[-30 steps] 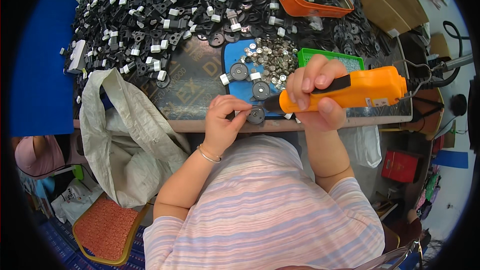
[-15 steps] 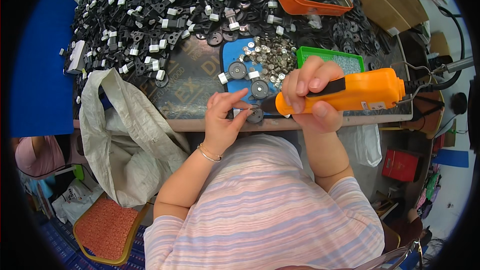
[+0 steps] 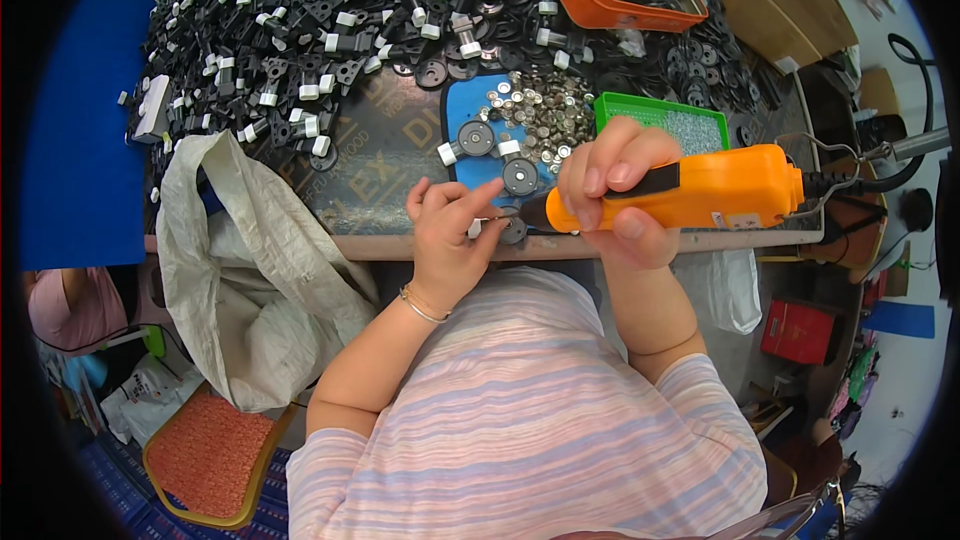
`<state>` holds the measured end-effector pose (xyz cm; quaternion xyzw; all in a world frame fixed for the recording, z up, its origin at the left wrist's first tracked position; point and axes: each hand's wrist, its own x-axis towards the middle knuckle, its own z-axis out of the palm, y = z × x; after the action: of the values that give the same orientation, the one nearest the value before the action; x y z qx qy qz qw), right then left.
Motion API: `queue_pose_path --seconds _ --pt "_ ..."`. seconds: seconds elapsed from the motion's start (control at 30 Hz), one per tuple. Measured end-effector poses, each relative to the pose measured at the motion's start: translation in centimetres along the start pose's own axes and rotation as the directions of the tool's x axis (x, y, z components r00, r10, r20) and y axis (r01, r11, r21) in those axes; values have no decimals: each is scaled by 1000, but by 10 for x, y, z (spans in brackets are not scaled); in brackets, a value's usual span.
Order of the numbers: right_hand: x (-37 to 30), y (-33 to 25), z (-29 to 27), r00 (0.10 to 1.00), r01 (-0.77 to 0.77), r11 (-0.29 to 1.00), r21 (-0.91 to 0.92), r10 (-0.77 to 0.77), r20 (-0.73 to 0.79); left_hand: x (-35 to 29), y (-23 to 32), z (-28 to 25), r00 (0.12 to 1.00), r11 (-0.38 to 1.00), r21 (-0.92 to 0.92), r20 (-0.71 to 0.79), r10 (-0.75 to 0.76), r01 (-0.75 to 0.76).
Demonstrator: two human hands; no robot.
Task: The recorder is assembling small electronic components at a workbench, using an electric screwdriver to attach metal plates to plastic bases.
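My right hand (image 3: 622, 190) grips an orange electric screwdriver (image 3: 740, 188), its dark nose pointing left. Just past that nose lies a black disc part (image 3: 513, 231) near the table's front edge, partly covered by my fingers. My left hand (image 3: 452, 230) is closed over it, thumb and forefinger pinched at its rim; whatever small thing they hold is too small to make out. Beyond the fingers, two similar black disc parts with white caps, a nearer one (image 3: 520, 176) and a farther one (image 3: 476, 138), lie on a blue mat (image 3: 466, 98). Small metal pieces (image 3: 550, 115) are heaped on the mat.
A big pile of black parts with white caps (image 3: 290, 30) covers the table's far side. Behind the mat stand a green tray (image 3: 708, 120) of tiny pieces and an orange bin (image 3: 640, 18). A whitish sack (image 3: 230, 310) hangs at the left edge; a cardboard box (image 3: 775, 0) stands far right.
The screwdriver and my right hand have shifted slightly left. My left hand has moved a little to the right, still pinched at the disc part.
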<state>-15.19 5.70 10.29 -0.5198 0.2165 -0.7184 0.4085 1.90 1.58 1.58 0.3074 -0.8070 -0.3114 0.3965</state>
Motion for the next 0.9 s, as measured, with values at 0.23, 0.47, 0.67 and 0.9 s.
queue_pose_path --seconds 0.23,0.47,0.67,0.9 --pt "-2 6 1 1000 -4 999 -46 4 -21 5 10 -3 999 999 41 41 -29 28" --pt "-8 23 2 998 -31 974 -223 43 50 -4 -7 5 973 998 20 222 -58 55" --pt "-9 30 6 995 5 946 -323 29 100 -5 -12 8 970 997 -17 236 -66 72" --pt "-7 31 9 986 -67 954 -294 108 126 -4 -12 8 972 998 -38 229 -49 59"
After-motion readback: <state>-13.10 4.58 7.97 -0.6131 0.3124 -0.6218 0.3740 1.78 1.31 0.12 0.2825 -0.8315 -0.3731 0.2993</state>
